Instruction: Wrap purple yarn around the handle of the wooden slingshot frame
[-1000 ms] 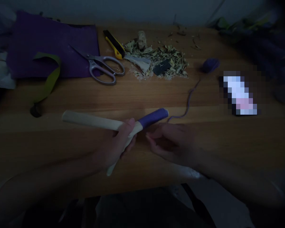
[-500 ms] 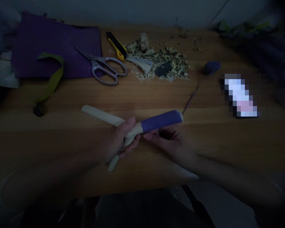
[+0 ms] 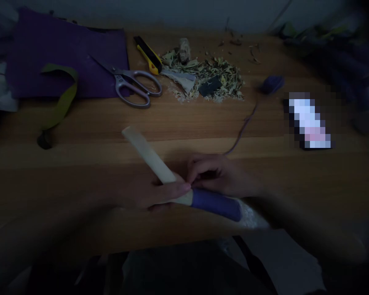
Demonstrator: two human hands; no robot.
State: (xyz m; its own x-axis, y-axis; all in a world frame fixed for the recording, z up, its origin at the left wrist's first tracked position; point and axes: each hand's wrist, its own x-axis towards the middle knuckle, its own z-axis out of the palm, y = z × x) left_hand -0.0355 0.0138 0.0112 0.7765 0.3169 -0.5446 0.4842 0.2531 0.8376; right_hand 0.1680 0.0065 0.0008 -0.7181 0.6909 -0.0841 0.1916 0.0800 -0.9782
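My left hand [image 3: 155,193] is closed around the middle of a pale, peeled, forked wooden stick [image 3: 149,155]. One bare branch points up and to the left; the other fork is hidden by the hand. Purple yarn wrapping [image 3: 217,203] covers the branch that points right and slightly down. At the wrap's left end, my right hand [image 3: 223,176] pinches with thumb and forefinger, close to my left thumb. A loose strand of purple yarn [image 3: 241,130] runs from behind that hand to a small yarn ball [image 3: 272,84].
Scissors [image 3: 138,88] rest partly on a purple sheet [image 3: 64,57], beside a green strip [image 3: 64,102]. A yellow box cutter [image 3: 149,55] lies by a heap of shavings [image 3: 226,78]. A pixelated phone [image 3: 309,123] is on the right. Clear plastic [image 3: 253,215] shows near the table's front edge.
The stick has turned so its wrapped end swung down toward me. My right hand moved from below the wrapped branch to above it, drawing the yarn strand along.
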